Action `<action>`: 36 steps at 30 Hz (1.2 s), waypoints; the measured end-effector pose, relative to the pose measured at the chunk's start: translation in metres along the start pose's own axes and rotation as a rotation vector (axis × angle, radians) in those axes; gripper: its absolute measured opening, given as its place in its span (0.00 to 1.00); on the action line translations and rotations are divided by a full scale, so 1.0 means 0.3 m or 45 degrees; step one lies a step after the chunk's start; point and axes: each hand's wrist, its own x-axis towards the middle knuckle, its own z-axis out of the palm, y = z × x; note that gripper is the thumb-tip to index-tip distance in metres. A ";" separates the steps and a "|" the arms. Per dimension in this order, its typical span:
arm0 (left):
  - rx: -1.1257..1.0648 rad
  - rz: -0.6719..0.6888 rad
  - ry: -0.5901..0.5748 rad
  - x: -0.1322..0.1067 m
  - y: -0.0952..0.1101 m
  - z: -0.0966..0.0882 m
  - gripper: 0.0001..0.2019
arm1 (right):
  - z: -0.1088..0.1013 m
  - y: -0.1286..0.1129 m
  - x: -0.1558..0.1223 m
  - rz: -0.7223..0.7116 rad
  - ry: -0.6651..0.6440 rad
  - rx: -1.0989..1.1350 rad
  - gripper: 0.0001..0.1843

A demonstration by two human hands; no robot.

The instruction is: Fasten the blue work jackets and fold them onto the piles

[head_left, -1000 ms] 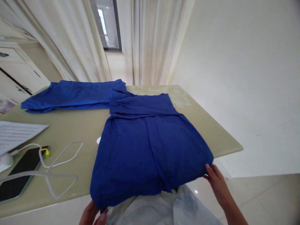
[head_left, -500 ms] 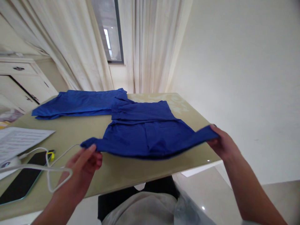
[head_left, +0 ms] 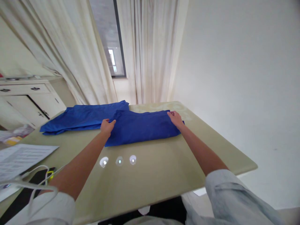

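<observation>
A pair of dark blue trousers (head_left: pixel 142 128) lies folded over into a wide, low bundle on the table. My left hand (head_left: pixel 107 126) is closed at its left edge, thumb and fingers on the cloth. At the far right corner my right hand (head_left: pixel 175 118) pinches the top edge. Both arms stretch forward across the table. Another folded blue garment (head_left: pixel 82 117), a little brighter, lies behind and to the left, its right end close against the trousers.
The pale green table (head_left: pixel 150 175) has a glossy top with light reflections. At the left are printed paper sheets (head_left: pixel 18 159), a dark phone (head_left: pixel 25 193) and a white cable (head_left: pixel 35 184) looping near my left forearm. A white cabinet (head_left: pixel 35 100), curtains and a wall stand beyond.
Both hands have carried the trousers' near waistband edge away from me and laid it over the far part. The bundle is now shorter front to back.
</observation>
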 end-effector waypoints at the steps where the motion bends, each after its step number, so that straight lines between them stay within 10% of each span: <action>1: 0.026 -0.036 -0.003 0.012 -0.028 -0.009 0.25 | 0.026 0.016 -0.023 -0.067 -0.029 -0.063 0.29; 6: 0.080 -0.247 -0.193 0.050 -0.055 -0.011 0.20 | 0.185 -0.017 -0.098 -0.517 -0.223 -0.624 0.41; 10: 0.072 -0.351 -0.406 -0.049 -0.087 -0.035 0.16 | 0.272 0.000 -0.087 -0.545 -0.466 -0.889 0.44; 14: 0.003 -0.371 -0.603 -0.243 -0.208 -0.116 0.20 | 0.259 0.058 -0.033 -0.694 -0.763 -0.935 0.40; 17: -0.115 -0.381 -0.638 -0.304 -0.260 -0.180 0.38 | 0.213 0.076 -0.009 -0.731 -0.691 -0.869 0.38; 20: -0.080 -0.169 -0.361 -0.256 -0.247 -0.204 0.57 | 0.152 0.095 -0.009 -0.446 -0.404 -0.949 0.41; 23: 0.127 0.110 -0.259 -0.175 -0.227 -0.171 0.55 | 0.108 0.094 -0.029 -0.244 -0.361 -1.069 0.41; 28: 0.642 0.768 -0.325 -0.101 -0.263 -0.074 0.40 | 0.198 -0.056 -0.245 -0.588 -0.282 -0.974 0.35; 33: 0.887 0.961 -0.302 -0.104 -0.308 -0.068 0.29 | 0.364 -0.132 -0.635 -1.021 -0.660 -0.668 0.44; 36: 0.933 1.139 -0.296 -0.168 -0.314 -0.102 0.29 | 0.342 -0.078 -0.713 -1.132 -0.993 -0.610 0.44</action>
